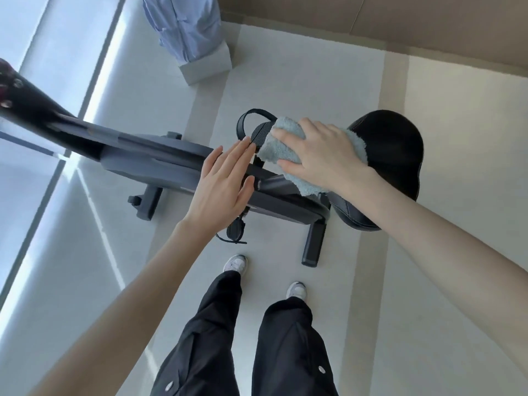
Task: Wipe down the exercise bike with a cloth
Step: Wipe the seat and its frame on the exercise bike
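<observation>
A pale floor (314, 81) carries beige stripes. Daylight comes through the window (31, 41) at left (glare streaks the glass). A tan wall (400, 18) stands behind.

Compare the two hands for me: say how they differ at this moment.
The left hand is flat, fingers straight, holding nothing; the right hand curls over the light blue cloth. The left hand lies over the grey frame; the right hand is nearer the black seat. Both are bare and palm down.
</observation>
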### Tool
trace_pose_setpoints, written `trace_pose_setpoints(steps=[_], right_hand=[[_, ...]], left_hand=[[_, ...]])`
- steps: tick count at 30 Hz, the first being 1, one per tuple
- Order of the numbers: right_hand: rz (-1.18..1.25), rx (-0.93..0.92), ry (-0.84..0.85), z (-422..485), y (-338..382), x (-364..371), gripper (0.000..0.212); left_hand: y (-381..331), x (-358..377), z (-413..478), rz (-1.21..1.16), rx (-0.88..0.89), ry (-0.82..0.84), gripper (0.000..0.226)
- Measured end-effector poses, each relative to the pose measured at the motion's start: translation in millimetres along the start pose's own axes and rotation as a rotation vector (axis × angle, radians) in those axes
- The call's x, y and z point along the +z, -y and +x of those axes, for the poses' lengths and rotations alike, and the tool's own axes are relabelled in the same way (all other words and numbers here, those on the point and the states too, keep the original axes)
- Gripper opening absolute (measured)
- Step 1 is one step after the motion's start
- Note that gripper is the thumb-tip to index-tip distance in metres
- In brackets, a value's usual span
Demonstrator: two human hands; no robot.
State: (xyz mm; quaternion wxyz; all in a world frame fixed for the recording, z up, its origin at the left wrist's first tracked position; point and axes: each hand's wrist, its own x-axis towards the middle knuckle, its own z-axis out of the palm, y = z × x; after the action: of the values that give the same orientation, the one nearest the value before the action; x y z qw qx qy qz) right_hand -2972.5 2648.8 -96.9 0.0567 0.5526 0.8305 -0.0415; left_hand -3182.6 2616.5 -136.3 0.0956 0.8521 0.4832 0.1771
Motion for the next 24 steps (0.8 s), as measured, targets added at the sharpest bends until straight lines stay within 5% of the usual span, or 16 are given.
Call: trace_pose_setpoints(steps=[4,10,16,24], right_hand=[[-0.107,0.024,-0.065,-2.5,10.0,6.0,0.053],[-0.433,-0.18,-0.048,-45.1,-2.1,17.3,0.075],[-0.645,-0.326,0.061,-69.3,-12.6,12.9,0.057],[-0.335,-0.707,-0.085,-85.3,-43.6,10.5,0.033]], left_hand=[[-15.5,7.4,-9.3,-0.017,-0.082,-0.033,0.048],[-43.4,19.6,-12.1,-0.032,-0.15,-0.085,0.048],[-66.0,29.3,-11.1,-0.049,-0.214,-0.116,0.049],[-76.5,35.8,-9.4,-0.04,-0.194,-0.107,0.052]])
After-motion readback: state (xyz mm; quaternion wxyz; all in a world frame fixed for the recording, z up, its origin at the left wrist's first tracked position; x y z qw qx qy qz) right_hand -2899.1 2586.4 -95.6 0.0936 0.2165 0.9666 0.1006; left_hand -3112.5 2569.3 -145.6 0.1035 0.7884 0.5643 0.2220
